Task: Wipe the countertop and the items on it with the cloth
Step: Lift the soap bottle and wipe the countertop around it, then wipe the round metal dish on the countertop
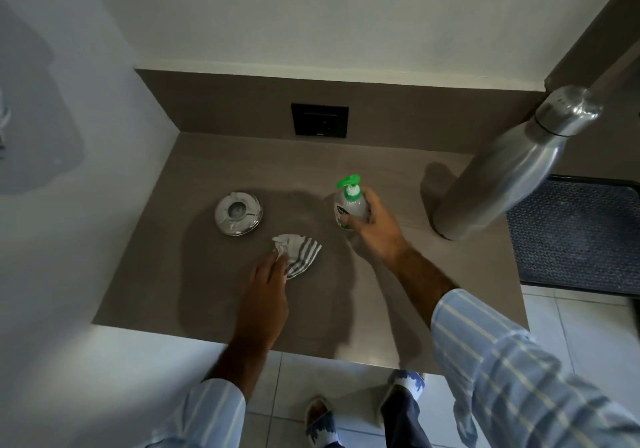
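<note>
A grey-and-white striped cloth (298,253) lies bunched on the brown countertop (221,177), and my left hand (265,293) grips its near edge. To the right, my right hand (375,227) wraps around a clear soap pump bottle (349,205) with a green top, which stands upright on the counter. A round glass ashtray (238,213) sits just beyond and left of the cloth, untouched.
A tall steel bottle (505,170) stands at the counter's right edge. A black socket plate (319,120) is set in the back panel. White walls close the left and back sides. A dark mat (575,233) lies on the tiled floor to the right.
</note>
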